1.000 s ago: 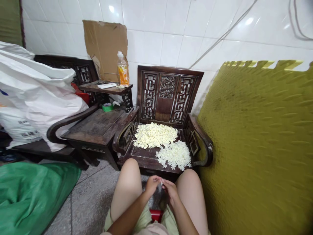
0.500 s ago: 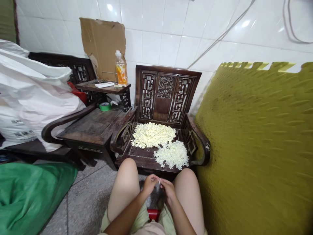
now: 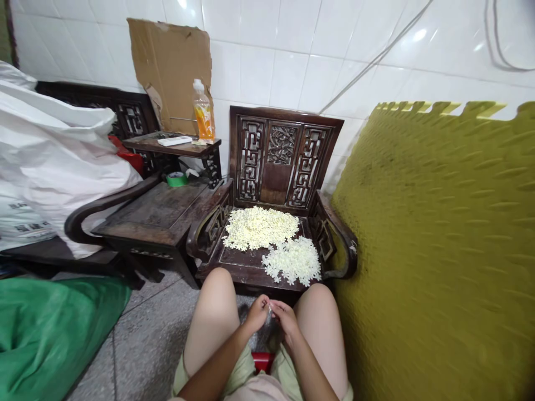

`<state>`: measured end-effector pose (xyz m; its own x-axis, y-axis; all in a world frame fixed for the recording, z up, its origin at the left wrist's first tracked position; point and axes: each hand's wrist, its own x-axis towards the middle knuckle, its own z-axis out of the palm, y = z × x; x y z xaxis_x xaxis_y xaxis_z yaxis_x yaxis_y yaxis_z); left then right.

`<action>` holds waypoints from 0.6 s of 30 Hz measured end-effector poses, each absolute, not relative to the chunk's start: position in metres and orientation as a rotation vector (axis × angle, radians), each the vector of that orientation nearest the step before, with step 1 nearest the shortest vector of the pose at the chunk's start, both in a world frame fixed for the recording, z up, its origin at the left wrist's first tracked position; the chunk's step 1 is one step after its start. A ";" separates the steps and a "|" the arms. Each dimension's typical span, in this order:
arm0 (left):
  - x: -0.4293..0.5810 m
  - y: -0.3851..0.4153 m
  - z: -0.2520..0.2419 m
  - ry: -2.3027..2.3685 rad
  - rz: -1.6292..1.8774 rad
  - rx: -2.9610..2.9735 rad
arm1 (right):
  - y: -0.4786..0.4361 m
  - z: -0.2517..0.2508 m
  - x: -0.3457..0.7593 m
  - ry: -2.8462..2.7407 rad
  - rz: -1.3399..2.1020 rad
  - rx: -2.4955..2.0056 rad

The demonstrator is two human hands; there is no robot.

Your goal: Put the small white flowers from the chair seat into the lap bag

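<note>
My left hand (image 3: 257, 313) and my right hand (image 3: 285, 317) meet fingertip to fingertip between my knees, in front of the chair. Both are closed in a pinch around a small white piece (image 3: 270, 308), mostly hidden by the fingers and too small to make out fully. Beyond them, a dark carved wooden chair (image 3: 234, 272) bears two spreads of small flower-shaped pieces. The larger, cream-yellow pile (image 3: 261, 227) lies towards the back left of the seat. A whiter pile (image 3: 295, 260) lies at the front right, touching the yellow one.
Left of the chair stands a wooden side table (image 3: 154, 209) with green tape (image 3: 176, 179); an orange bottle (image 3: 203, 114) stands on a raised shelf. White sacks (image 3: 62, 161) and a green sack (image 3: 54, 328) fill the left. A yellow foam mat (image 3: 434, 234) leans along the right.
My view has shifted slightly, so the surroundings sit a little higher and further left. My hands stay together between my knees, with the fingers slightly rearranged around the small white piece.
</note>
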<state>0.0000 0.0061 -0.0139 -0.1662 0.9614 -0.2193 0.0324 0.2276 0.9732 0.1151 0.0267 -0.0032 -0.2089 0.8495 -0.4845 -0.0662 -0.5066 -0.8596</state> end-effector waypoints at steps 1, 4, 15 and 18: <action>0.000 0.006 -0.014 1.484 1.140 1.021 | 0.027 -0.004 0.115 -0.970 1.783 -1.403; 0.000 0.006 -0.016 1.535 1.157 1.077 | 0.027 -0.003 0.115 -0.977 1.791 -1.408; 0.006 0.002 -0.014 1.508 1.139 0.931 | 0.027 0.004 0.112 -1.078 1.960 -1.265; 0.001 0.006 -0.014 1.570 1.207 0.808 | 0.024 0.003 0.110 -1.084 1.997 -1.243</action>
